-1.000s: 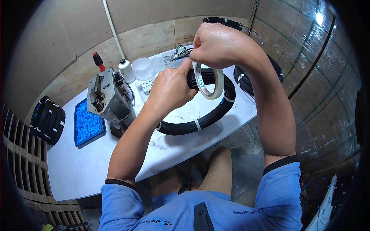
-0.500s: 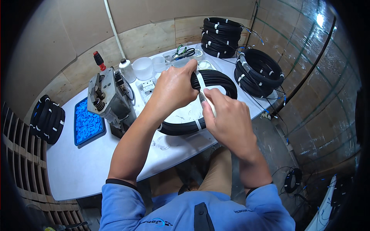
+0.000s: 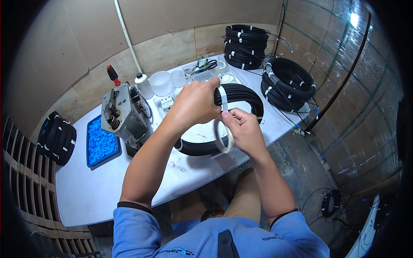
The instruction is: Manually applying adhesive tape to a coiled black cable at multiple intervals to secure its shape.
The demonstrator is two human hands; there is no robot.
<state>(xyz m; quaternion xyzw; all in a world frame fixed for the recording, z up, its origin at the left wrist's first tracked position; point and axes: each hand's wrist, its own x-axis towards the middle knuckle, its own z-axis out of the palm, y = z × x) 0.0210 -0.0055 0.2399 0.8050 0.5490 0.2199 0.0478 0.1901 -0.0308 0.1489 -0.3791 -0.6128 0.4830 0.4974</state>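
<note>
The left hand (image 3: 198, 101) is gripping a cable coil (image 3: 241, 92); the right hand (image 3: 246, 130) is pinching the tape (image 3: 223, 98) that is crossing it.

And straight away a blue shirt (image 3: 198, 230) is seen, its short sleeves (image 3: 137, 230) trimmed at the hems with narrow black bands (image 3: 134, 207). Down the front, a dark placket (image 3: 227, 249) is set, and a small dark button (image 3: 225, 241) is spotted on it. On the left chest a blue, curved logo (image 3: 177, 252) is printed; on the right, small dark lettering (image 3: 270, 238) is carried. Below, tan legwear (image 3: 241, 193) is worn, while the left hand (image 3: 198, 103) and right hand (image 3: 245, 131) are left bare.
</note>
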